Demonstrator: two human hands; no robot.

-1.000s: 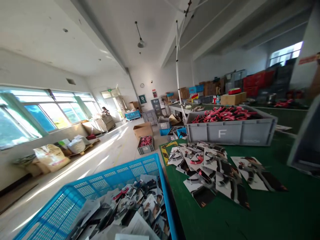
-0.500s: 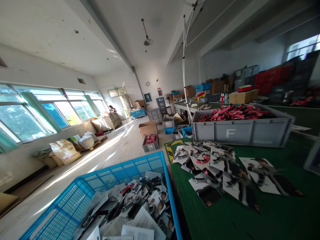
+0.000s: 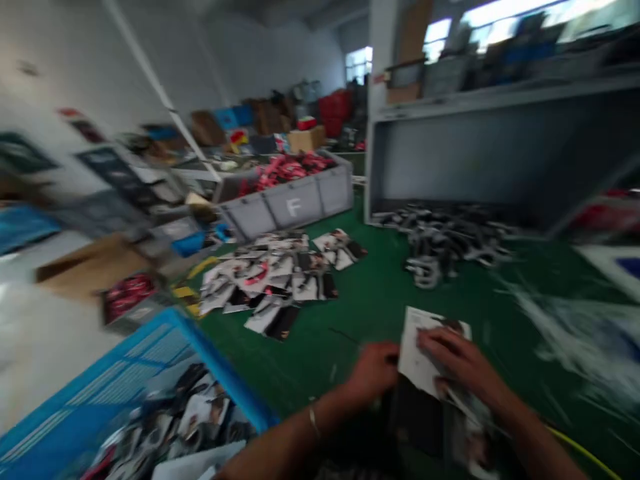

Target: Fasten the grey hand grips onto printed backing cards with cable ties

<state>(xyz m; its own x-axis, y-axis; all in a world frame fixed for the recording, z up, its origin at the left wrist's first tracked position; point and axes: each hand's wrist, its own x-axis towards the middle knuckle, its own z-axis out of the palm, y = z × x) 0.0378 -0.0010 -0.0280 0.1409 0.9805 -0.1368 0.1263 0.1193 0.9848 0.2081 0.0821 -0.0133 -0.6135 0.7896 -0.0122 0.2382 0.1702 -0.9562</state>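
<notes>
Motion smears the view. A white and black printed backing card [image 3: 417, 360] is between my hands over the green tabletop. My left hand [image 3: 373, 370] is closed at its left edge, fingertips partly hidden. From the right, my right hand [image 3: 457, 360] grips the card, fingers across its face and thumb bent in below. More card material [image 3: 473, 417] shows under the right hand, too blurred to make out. Beyond them lies a heap of grey and black hand tools [image 3: 440, 240], which look like pruners. Carded tools [image 3: 270, 277] are piled to the left.
A blue plastic basket [image 3: 175, 327] of carded tools stands at the lower left. At the table's back is a grey crate [image 3: 310, 200] marked F, full of red-handled tools. A grey bin [image 3: 455, 160] lies behind the heap. Clear plastic bags [image 3: 585, 340] lie at right.
The view has swung right and down, away from the windows. Both my hands and the card between them have come into view, with the tool heap and grey bin.
</notes>
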